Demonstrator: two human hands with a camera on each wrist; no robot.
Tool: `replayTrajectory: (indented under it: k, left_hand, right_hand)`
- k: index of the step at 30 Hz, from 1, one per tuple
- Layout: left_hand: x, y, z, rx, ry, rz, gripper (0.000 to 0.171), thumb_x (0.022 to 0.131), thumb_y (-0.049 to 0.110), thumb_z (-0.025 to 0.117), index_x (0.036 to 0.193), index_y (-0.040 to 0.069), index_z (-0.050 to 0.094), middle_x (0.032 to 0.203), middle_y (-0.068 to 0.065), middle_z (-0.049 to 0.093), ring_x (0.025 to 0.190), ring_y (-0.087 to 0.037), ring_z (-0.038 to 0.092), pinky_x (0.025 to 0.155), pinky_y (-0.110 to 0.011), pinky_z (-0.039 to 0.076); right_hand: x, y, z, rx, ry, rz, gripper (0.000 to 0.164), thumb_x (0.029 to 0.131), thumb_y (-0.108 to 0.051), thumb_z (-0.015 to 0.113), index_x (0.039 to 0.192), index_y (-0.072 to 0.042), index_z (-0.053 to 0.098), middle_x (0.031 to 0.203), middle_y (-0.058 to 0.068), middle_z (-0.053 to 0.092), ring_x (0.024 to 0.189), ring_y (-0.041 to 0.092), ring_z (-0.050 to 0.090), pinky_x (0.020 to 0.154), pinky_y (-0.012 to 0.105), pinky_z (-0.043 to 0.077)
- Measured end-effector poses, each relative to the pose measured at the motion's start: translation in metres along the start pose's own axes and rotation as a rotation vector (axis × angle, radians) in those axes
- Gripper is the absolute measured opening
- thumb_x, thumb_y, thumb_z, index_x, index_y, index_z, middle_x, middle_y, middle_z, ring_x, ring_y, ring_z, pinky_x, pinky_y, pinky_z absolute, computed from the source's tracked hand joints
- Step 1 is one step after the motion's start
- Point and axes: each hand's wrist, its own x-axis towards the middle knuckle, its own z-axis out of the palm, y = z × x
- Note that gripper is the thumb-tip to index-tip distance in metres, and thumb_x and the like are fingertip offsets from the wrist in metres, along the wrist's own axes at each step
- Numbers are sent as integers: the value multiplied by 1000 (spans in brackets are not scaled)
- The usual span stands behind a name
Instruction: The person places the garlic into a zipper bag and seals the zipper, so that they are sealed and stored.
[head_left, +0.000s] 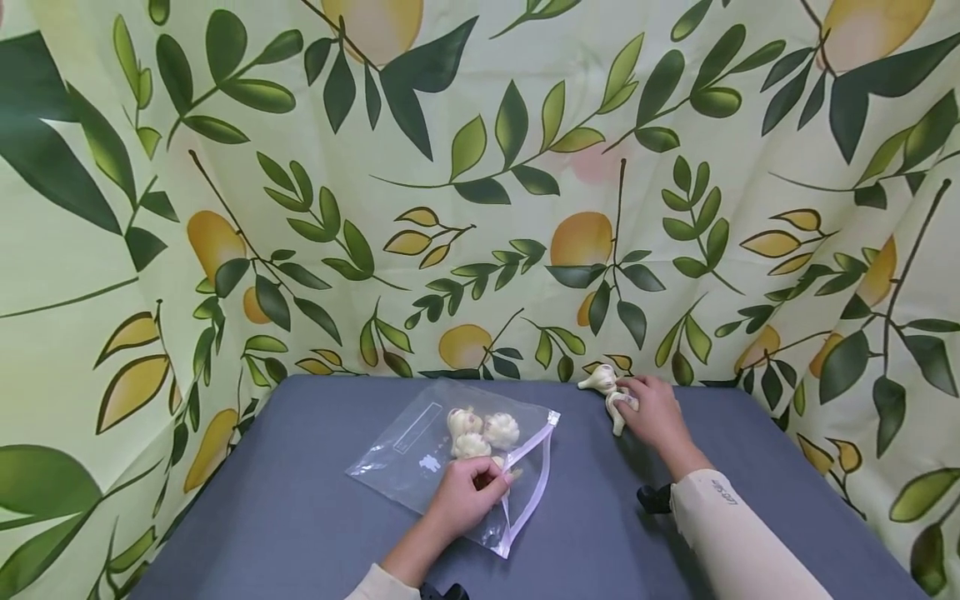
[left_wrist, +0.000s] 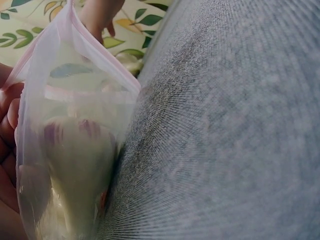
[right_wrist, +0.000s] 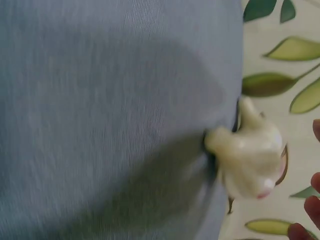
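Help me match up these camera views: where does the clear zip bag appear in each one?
Head: the clear zip bag lies below centre on the grey table, its opening edge at the left hand.
Left wrist: the clear zip bag fills the left side, reaching from top to bottom.
Right wrist: not in it.
Shared landmark: the leaf-print cloth, visible in all three.

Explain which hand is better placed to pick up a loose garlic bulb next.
Probably the right hand: it is right at the two loose garlic bulbs at the back of the table. The left hand is farther away and occupied, holding the plastic bag near its opening.
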Motion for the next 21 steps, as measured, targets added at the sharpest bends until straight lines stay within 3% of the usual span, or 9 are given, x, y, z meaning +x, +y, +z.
replayTrajectory:
  k: [6,13,16,18,21]
  left_hand:
    - [-2,-1,2,-2,0,5,15,83,-1,72,69,0,64,56,-11,53,54,5,40,51,-13,36]
    - [-3,-5,4,3,14,40,14,82,-2,72,69,0,65,56,-12,53,54,6,40,51,-13,36]
    - [-3,-4,3,3,16,40,14,82,-2,71,69,0,65,56,-12,53,54,6,39,51,-13,35]
    - [-3,-4,3,-2,13,31,14,82,-2,71,70,-1,65,56,-13,53,54,6,39,51,-13,35]
    - [-1,-3,2,-5,7,21,14,83,-2,71,70,-1,65,56,-13,53,54,5,40,51,-13,36]
  right_hand:
    - [0,15,3,-9,-220,71,55,96,-28,59,143,-2,46,146,34,33,129,62,30,98,73,31]
    - [1,26,12,15,-348,49,65,99,-29,55,149,3,31,149,43,19,130,67,25,101,73,28]
    - [2,28,13,43,-358,48,63,99,-26,55,148,5,32,149,40,26,132,62,28,103,70,29]
    - [2,27,15,58,-341,47,56,99,-24,56,143,6,40,143,38,38,129,57,37,102,66,34]
    - [2,25,15,96,-314,93,44,97,-24,58,131,3,49,126,33,54,113,47,54,92,58,44]
